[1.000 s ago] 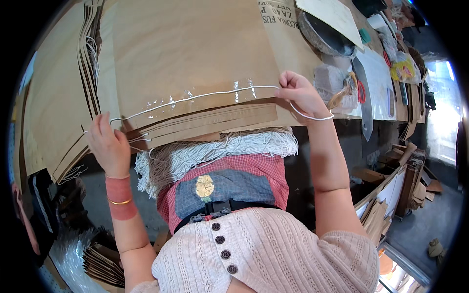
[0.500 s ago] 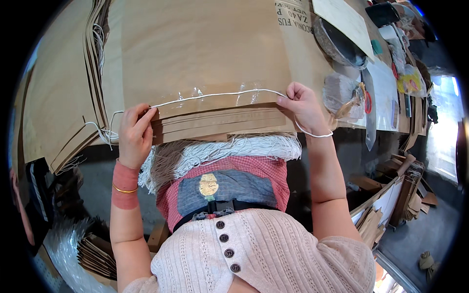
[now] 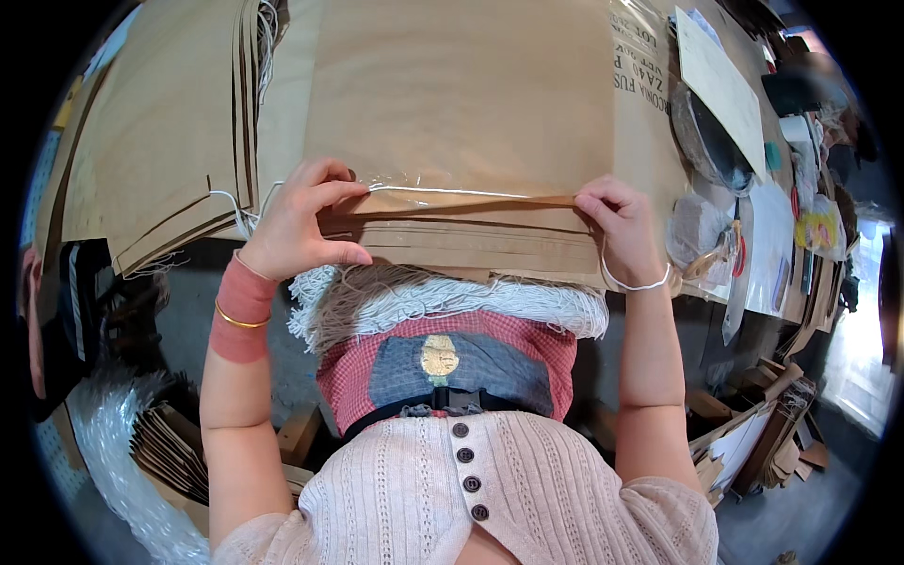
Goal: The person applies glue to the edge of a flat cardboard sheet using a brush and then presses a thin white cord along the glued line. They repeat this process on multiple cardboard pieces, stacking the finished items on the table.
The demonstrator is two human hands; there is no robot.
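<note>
A length of white cord runs across the near edge of the top brown paper sack, along a strip of shiny clear tape. My left hand lies at the cord's left part, fingertips on the cord and paper, thumb spread away from them. At the other side my right hand pinches the cord by the sack's corner, and the cord's tail loops round that wrist. Between the hands the sack's near edge is lifted slightly and curls toward the cord. More sacks lie stacked underneath.
A second stack of brown sacks with white cords stands at left. White strings hang over my lap. To the right lie a dark bowl, a pale board, a long blade and red-handled scissors.
My left hand has opened its pinch and spread its thumb. The near edge of the sack has risen toward the cord. The whole view has shifted, so the table appears further right.
</note>
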